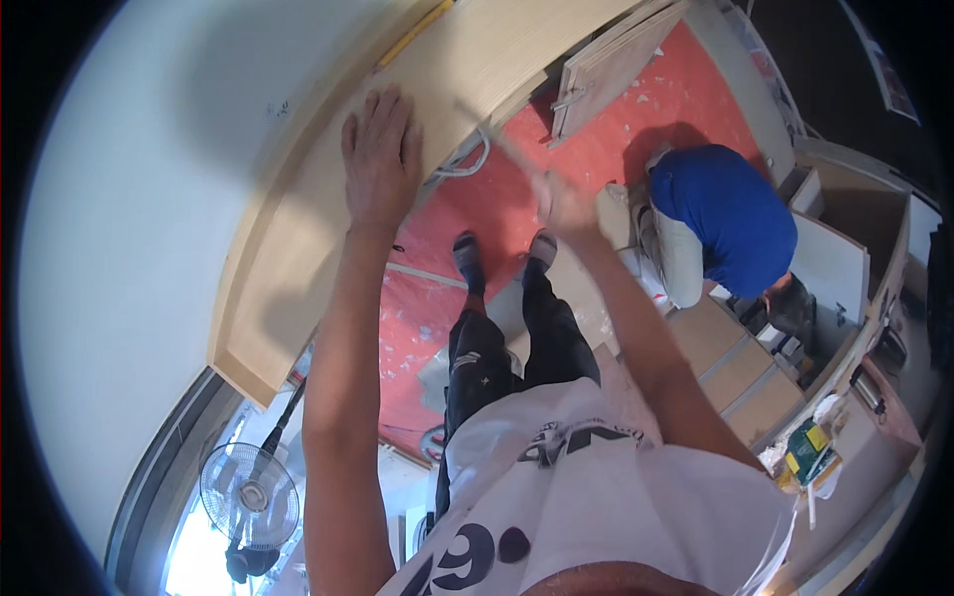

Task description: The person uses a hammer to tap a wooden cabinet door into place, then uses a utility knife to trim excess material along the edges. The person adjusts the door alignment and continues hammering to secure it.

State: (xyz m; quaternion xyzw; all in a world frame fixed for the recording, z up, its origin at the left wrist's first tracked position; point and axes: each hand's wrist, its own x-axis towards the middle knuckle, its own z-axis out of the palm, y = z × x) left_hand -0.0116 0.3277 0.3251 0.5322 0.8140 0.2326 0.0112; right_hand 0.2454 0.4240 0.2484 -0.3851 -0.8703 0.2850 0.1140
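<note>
My left hand lies flat on a long pale wooden panel, its fingers stretched out toward the white wall. The panel has a raised edge along the wall side. My right hand is raised to the right of the panel, smeared by motion. From it a thin, stick-like tool reaches up and left toward the panel; its far end is too blurred to make out. A slim yellow stick-like thing rests along the panel's wall side, beyond my left fingertips.
A person in a blue shirt crouches at the right, beside cardboard boxes and an open cabinet. Wooden boards stand at the far side. Red sheeting covers the floor. A fan is at lower left.
</note>
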